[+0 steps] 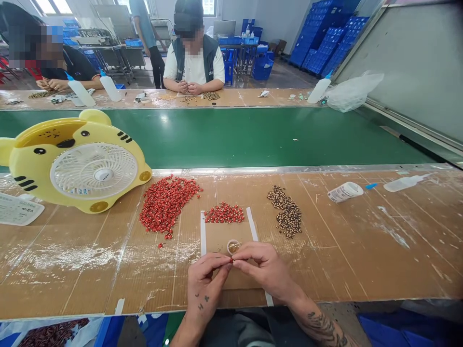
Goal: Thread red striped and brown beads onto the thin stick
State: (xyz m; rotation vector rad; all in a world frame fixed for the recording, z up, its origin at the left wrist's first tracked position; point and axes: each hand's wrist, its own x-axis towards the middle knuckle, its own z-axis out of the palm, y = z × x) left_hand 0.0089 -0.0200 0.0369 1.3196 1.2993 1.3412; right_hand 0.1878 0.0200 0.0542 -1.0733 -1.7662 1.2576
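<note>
In the head view, my left hand (206, 279) and my right hand (265, 269) meet fingertip to fingertip over a cardboard mat. Between them they pinch a small red part (231, 260), mostly covered by the fingers. Just beyond the fingertips sits a small round dish (233, 246) with something thin inside. A little pile of red parts with pale and dark marks (224, 213) lies at the far end of the mat. Left of it spreads a larger heap of the same red parts (168, 205). On the right lies a heap of small dark and gold pieces (287, 212).
A yellow animal-shaped fan (83, 159) stands at the left. A white bottle (345, 192) and a squeeze bottle (405, 183) lie at the right. Beyond the table runs a green conveyor belt (224, 137), with people seated at the far side.
</note>
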